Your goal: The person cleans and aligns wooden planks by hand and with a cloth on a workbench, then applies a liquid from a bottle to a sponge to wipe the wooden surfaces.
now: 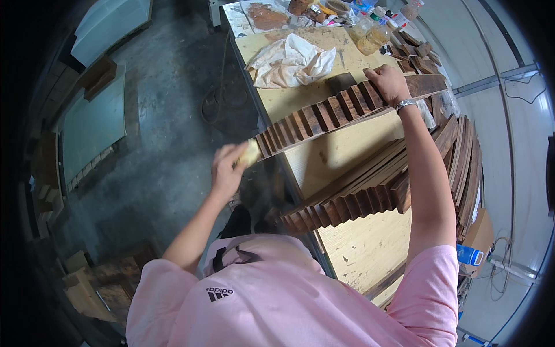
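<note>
A long dark wooden piece (332, 114) with a stepped, notched edge slants over the workbench. Its near-left end sticks out past the bench edge. My right hand (386, 84), a metal band on its wrist, is closed around the piece toward its far right end. At the left end, my left hand (226, 165) is closed on a pale yellow pad (251, 152), which is against the tip of the wood. The pad and fingers are slightly blurred, so I cannot tell whether it is a sponge or a folded abrasive sheet.
A second notched wooden piece (341, 209) lies nearer me beside long dark strips (370, 168). A crumpled white cloth (293, 61) is on the bench (358, 251). Jars and bottles (373, 40) crowd the far end. A blue can (469, 255) stands at right.
</note>
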`<state>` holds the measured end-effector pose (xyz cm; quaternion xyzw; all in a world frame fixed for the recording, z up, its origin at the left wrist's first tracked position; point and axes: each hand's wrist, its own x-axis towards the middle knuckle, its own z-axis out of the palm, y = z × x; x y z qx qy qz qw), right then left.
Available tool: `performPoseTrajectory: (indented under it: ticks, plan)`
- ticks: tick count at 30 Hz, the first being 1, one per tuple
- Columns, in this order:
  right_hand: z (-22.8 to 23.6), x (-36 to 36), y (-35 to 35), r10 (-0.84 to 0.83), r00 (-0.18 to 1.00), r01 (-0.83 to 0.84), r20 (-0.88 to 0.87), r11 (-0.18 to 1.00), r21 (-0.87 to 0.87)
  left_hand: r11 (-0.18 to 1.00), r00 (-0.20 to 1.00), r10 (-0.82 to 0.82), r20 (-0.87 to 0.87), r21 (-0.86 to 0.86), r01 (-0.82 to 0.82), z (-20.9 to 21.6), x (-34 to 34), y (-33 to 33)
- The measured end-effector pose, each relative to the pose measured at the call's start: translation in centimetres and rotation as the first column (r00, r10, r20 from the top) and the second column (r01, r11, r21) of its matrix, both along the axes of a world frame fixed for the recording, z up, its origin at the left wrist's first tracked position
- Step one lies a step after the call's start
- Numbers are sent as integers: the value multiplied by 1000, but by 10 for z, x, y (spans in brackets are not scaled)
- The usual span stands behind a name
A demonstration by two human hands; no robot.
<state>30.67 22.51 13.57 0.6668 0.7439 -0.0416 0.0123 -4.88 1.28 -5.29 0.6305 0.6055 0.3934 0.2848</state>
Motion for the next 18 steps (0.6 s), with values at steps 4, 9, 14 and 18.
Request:
performPoseTrajectory:
  ticks: [4, 9, 14, 18]
  plan:
    - [-1, 2, 0, -2, 1000, 2, -3, 1000, 13, 992, 993, -121, 16, -18, 121, -9, -8, -36]
    - [-1, 3, 2, -4, 1000, 4, -19, 1000, -12, 993, 995, -49, -88, 99, 58, 14, -14, 28]
    - [-1, 4, 1, 36, 999, -36, 16, 999, 6, 998, 974, -55, -221, -50, 45, 15, -31, 66]
    - [-3, 2, 1, -3, 1000, 3, 6, 1000, 3, 968, 946, -221, -237, -171, 184, 26, -27, 71]
